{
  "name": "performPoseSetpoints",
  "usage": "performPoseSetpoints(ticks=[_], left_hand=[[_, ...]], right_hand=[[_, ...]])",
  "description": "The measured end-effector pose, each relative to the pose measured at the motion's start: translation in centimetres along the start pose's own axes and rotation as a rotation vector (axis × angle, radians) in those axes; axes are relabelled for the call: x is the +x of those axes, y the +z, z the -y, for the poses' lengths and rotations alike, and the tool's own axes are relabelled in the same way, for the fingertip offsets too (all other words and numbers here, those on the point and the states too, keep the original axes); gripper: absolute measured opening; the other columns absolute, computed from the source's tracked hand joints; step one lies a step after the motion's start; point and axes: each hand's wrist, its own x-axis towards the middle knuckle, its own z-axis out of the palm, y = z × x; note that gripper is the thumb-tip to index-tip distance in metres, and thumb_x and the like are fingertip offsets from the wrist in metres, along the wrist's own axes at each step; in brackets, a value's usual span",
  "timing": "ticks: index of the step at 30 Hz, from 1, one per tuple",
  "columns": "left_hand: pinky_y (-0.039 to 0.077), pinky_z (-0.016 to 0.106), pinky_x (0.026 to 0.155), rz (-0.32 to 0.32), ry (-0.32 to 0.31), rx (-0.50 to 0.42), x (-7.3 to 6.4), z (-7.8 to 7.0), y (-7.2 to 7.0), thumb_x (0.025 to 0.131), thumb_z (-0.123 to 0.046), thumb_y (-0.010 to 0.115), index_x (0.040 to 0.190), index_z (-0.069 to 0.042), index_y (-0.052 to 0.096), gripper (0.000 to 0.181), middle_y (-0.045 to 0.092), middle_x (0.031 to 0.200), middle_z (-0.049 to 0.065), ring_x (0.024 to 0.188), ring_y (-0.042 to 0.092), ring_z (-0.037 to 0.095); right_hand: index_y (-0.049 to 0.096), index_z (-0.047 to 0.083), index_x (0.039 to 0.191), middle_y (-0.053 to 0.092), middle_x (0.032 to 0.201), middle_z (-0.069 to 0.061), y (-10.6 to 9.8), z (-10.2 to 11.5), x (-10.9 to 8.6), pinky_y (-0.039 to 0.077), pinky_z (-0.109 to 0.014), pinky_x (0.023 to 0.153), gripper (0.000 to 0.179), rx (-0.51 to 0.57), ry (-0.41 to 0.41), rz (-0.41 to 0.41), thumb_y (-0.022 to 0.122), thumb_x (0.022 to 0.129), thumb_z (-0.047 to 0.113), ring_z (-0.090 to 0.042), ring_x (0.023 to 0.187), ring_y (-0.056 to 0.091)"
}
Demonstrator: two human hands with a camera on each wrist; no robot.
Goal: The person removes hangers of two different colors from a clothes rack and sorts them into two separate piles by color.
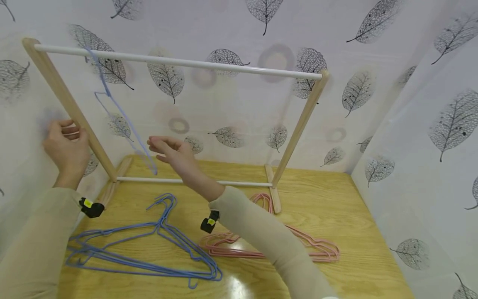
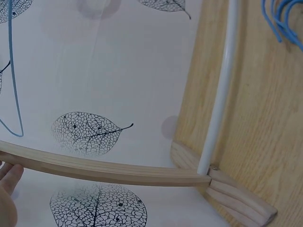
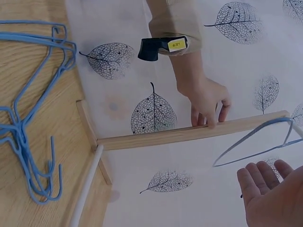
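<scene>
A blue clothes hanger (image 1: 125, 116) hangs by its hook from the white top bar of a wooden rack, near the bar's left end. My left hand (image 1: 69, 145) holds the rack's left wooden post (image 1: 69, 97) at mid-height, its thumb and fingertips at the post's edges; part of the grip is hidden. My right hand (image 1: 183, 160) is just right of the hanging hanger's lower corner, fingers extended and relaxed, with nothing in it. In the right wrist view, the right palm (image 3: 279, 198) appears below the hanger (image 3: 251, 137), a gap between them.
Several blue hangers (image 1: 130, 250) lie stacked on the wooden table (image 1: 354, 232) at front left. Several pink hangers (image 1: 325, 249) lie to their right, partly behind my right sleeve. The right post (image 1: 300, 128) and lower bar (image 1: 242, 183) complete the rack. Leaf-patterned sheeting (image 1: 231, 108) stands behind.
</scene>
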Motion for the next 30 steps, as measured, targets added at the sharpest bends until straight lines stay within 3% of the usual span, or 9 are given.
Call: performPoseSetpoints(ticks=[3,9,12,14,16,20,26,30], left_hand=[[0.044,0.002,0.071,-0.004,0.001,0.003,-0.1,-0.1,-0.1,0.097,-0.021,0.063,0.124,-0.015,0.071,0.029,0.05,0.085,-0.036,0.073,0.049,-0.023],[0.043,0.002,0.072,-0.005,0.003,0.011,-0.3,-0.4,-0.2,0.098,-0.022,0.063,0.125,-0.014,0.07,0.03,0.047,0.084,-0.037,0.074,0.048,-0.023],[0.043,0.002,0.072,0.002,0.004,0.011,-0.3,-0.4,-0.2,0.098,-0.023,0.063,0.126,-0.013,0.07,0.031,0.048,0.084,-0.036,0.074,0.048,-0.023],[0.043,0.002,0.072,0.004,0.003,0.01,-0.3,-0.4,-0.2,0.098,-0.023,0.063,0.126,-0.013,0.07,0.031,0.048,0.083,-0.036,0.074,0.048,-0.023],[0.043,0.002,0.072,0.006,0.0,0.01,-0.3,-0.3,-0.2,0.098,-0.024,0.063,0.126,-0.013,0.07,0.031,0.047,0.083,-0.037,0.073,0.048,-0.023],[0.043,0.002,0.071,0.007,-0.009,0.005,-0.2,-0.4,-0.2,0.097,-0.023,0.064,0.125,-0.015,0.07,0.03,0.048,0.084,-0.036,0.073,0.048,-0.023],[0.042,0.001,0.072,-0.001,-0.021,0.006,-0.7,-1.5,-0.3,0.098,-0.019,0.063,0.125,-0.013,0.07,0.029,0.046,0.081,-0.039,0.072,0.047,-0.024],[0.04,0.001,0.071,-0.013,-0.02,0.011,-1.1,-2.1,-0.4,0.097,-0.014,0.062,0.125,-0.007,0.069,0.03,0.043,0.08,-0.037,0.07,0.045,-0.024]], right_hand=[[0.067,-0.002,0.135,0.067,0.142,-0.02,0.6,0.2,0.2,0.061,-0.025,0.104,0.035,0.015,-0.006,-0.011,0.058,0.109,0.02,-0.022,0.13,0.07],[0.069,0.003,0.135,0.071,0.135,-0.017,1.4,-0.1,0.3,0.063,-0.024,0.097,0.036,-0.027,-0.009,-0.022,0.065,0.104,0.021,0.007,0.099,0.069],[0.071,0.005,0.132,0.075,0.128,-0.017,1.6,-0.4,0.3,0.059,-0.016,0.08,0.036,-0.048,-0.015,-0.035,0.071,0.099,0.018,0.007,0.089,0.069],[0.072,0.004,0.13,0.075,0.125,-0.019,1.6,-0.6,0.4,0.058,-0.014,0.075,0.035,-0.043,-0.016,-0.041,0.074,0.098,0.017,0.005,0.086,0.069],[0.073,0.004,0.129,0.075,0.127,-0.02,1.6,-0.8,0.4,0.058,-0.013,0.075,0.034,-0.037,-0.015,-0.047,0.074,0.098,0.016,0.005,0.087,0.07],[0.072,0.002,0.13,0.072,0.133,-0.02,1.4,-0.9,0.6,0.062,-0.017,0.09,0.032,-0.03,-0.017,-0.054,0.069,0.103,0.017,0.003,0.098,0.071],[0.07,0.0,0.132,0.07,0.137,-0.019,0.8,-0.8,0.7,0.061,-0.024,0.102,0.033,-0.017,-0.031,-0.075,0.06,0.108,0.021,-0.021,0.125,0.073],[0.07,0.002,0.134,0.071,0.137,-0.017,0.4,-0.5,0.8,0.06,-0.025,0.105,0.035,-0.023,-0.035,-0.109,0.059,0.109,0.024,-0.024,0.129,0.07]])
